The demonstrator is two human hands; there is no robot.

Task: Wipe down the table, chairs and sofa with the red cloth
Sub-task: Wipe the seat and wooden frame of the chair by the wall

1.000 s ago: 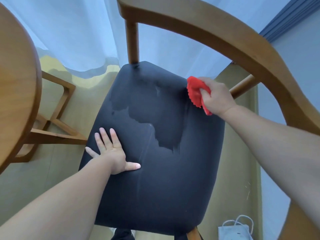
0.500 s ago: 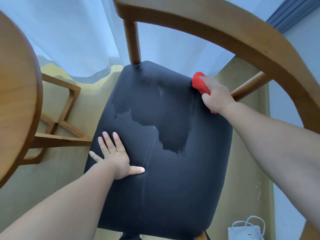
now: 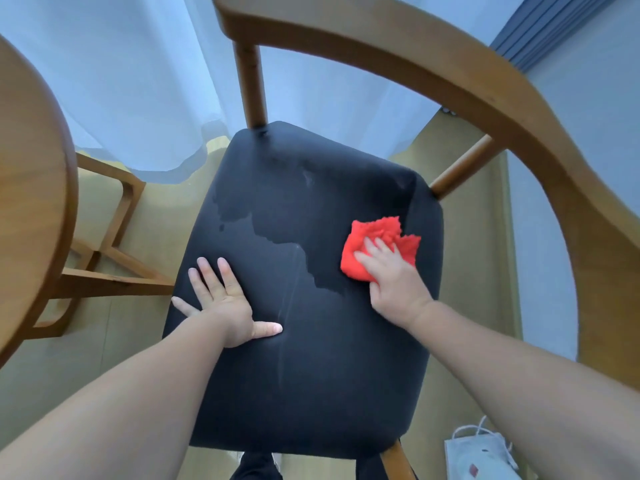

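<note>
The left hand (image 3: pixel 225 303) lies flat and open near the left edge of the chair seat (image 3: pixel 311 375), steadying it, while the right hand (image 3: pixel 393 289), fingers straight, presses the red cloth (image 3: pixel 375 237) near the right edge; even, overlapping strokes toward the front edge would best cover the unwiped part.

1. Left forearm (image 3: pixel 138 393), from 7 o'clock, and right forearm (image 3: pixel 519 368), from 5 o'clock, both bare to the frame edge.
2. Left hand (image 3: pixel 225 306) and right hand (image 3: pixel 394 282), bare.
3. Dark clothing (image 3: pixel 256 467) at 6 o'clock, mostly hidden.
</note>
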